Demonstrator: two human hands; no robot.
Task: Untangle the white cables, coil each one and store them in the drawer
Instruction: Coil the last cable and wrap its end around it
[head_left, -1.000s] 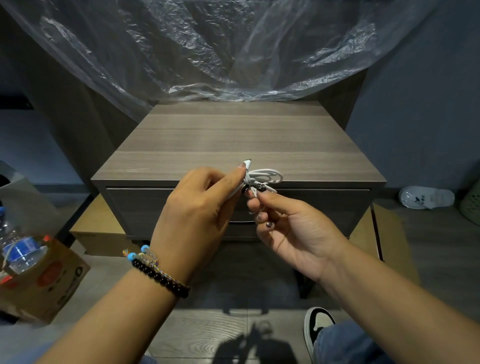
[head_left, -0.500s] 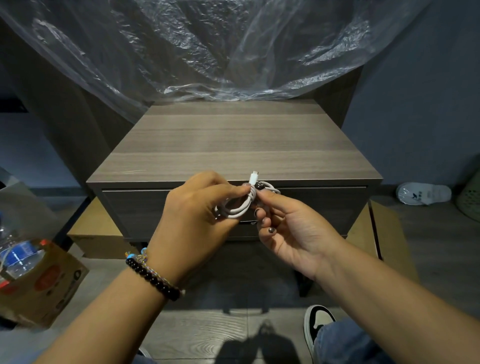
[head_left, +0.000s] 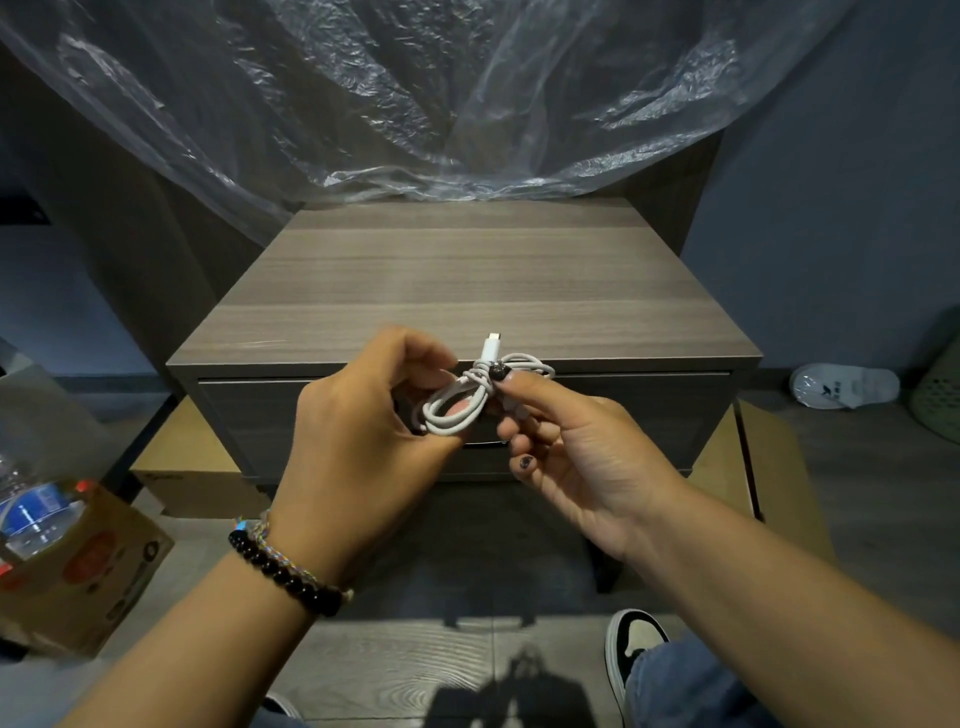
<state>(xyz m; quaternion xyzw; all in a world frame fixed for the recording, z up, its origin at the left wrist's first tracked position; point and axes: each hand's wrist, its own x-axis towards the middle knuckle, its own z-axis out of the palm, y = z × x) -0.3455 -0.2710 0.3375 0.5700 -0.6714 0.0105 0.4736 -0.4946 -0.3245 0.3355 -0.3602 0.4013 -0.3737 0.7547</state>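
Head view, wood nightstand (head_left: 467, 280), plastic sheet (head_left: 415, 93) bhd

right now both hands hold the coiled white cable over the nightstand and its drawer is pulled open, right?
Not quite: the head view shows the drawer closed. The left hand and right hand do hold the coiled white cable at the nightstand.

White cable (head_left: 457, 402), grey wood-grain nightstand (head_left: 467, 280), black beaded bracelet (head_left: 283, 571).
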